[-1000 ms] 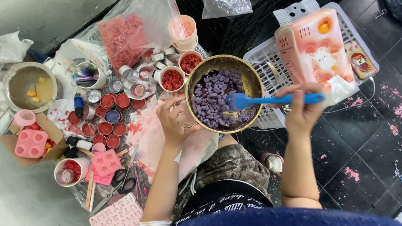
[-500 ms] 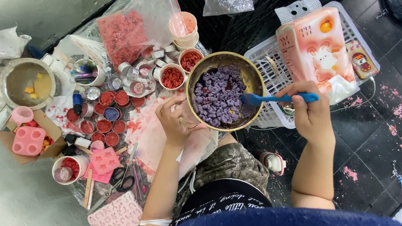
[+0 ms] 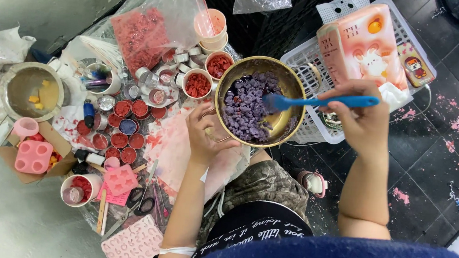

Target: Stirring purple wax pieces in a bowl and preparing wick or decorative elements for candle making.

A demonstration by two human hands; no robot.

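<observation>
While the floor [image 3: 442, 160] is crowded along its left side with a clear bag of red flakes [image 3: 139, 36], a white basket [image 3: 309, 70] and small pots of red wax [image 3: 127, 132], a brass bowl [image 3: 227, 86] is held in the middle, above the lap. It is gripped at its near rim by the left hand [image 3: 205, 135], fingers closed on it. Purple chips [image 3: 247, 111] are heaped inside; they look light, hard and loose, easily spilled. A blue spatula [image 3: 317, 102] is pinched at its handle end by the right hand [image 3: 365, 119], blade among the chips. The bowl is judged stiff and smooth, best taken at the rim.
</observation>
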